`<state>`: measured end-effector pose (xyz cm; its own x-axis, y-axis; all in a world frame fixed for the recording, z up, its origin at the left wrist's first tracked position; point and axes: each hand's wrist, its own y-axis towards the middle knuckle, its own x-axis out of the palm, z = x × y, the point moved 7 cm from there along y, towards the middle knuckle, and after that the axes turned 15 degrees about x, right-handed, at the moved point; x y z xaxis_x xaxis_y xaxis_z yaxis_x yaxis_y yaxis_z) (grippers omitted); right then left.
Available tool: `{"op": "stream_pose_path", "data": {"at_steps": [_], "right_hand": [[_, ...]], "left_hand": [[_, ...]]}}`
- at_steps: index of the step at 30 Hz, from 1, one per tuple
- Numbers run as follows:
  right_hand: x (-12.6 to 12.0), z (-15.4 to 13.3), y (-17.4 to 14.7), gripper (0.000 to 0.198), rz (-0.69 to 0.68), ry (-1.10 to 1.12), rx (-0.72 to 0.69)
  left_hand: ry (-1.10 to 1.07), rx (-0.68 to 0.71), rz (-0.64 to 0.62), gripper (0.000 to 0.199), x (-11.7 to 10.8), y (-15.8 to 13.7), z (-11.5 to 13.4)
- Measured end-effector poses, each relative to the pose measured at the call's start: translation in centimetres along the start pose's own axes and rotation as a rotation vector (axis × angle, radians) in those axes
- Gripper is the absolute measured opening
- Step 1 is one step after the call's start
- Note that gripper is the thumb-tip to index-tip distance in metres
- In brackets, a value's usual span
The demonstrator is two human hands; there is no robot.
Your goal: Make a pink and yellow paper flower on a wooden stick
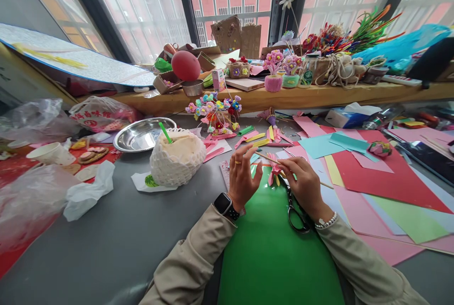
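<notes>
Between the thumb and fingers of my right hand [305, 186] is a thin wooden stick [266, 157], slanting across in front of me. Its far-left end reaches the fingers of my left hand [244, 172], which is raised with thumb and fingers apart; whether they touch the stick I cannot tell. Folded pink and yellow paper strips [274, 172] sit just under the stick, between the two hands. Black-handled scissors [298, 220] lie beneath my right wrist on a glossy green board [276, 257]; their blades are partly hidden.
Coloured paper sheets [386, 168] spread over the right side. Small folded strips [260, 137] lie beyond my hands. Left stand a foam-netted coconut [177, 158] with a green straw and a steel plate [133, 137]. Crafted flowers [214, 111] stand before a crowded wooden ledge [227, 100].
</notes>
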<state>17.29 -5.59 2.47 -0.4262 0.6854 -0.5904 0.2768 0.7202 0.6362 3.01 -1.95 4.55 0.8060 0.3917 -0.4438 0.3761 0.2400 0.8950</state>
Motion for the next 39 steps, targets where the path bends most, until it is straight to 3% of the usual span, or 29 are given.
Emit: {"op": "stream_pose_path", "data": {"at_steps": [6,14,19,24,32,39], "right_hand": [[-1.1,1.4,0.5,0.025,0.131,0.017,0.135],[0.6,2.4,0.9,0.020,-0.053,-0.110,0.138],[1.0,2.0,0.7,0.023,-0.064,-0.125,0.121],[1.2,2.1,0.6,0.023,-0.088,-0.117,0.127],[1.6,1.9,0.7,0.014,-0.197,0.134,0.134],[2.4,2.1,0.5,0.015,-0.274,0.150,0.160]], "left_hand": [[-0.025,-0.036,-0.039,0.036,0.4,0.0,-0.3],[-0.148,0.006,-0.304,0.025,2.9,-0.7,0.0],[-0.177,0.024,-0.418,0.026,3.8,-1.2,-0.1],[-0.182,0.003,-0.439,0.023,3.9,-1.3,-0.4],[-0.220,-0.029,-0.436,0.014,4.0,-1.3,-0.5],[-0.330,-0.125,-0.434,0.014,4.4,-1.5,-0.9]]}}
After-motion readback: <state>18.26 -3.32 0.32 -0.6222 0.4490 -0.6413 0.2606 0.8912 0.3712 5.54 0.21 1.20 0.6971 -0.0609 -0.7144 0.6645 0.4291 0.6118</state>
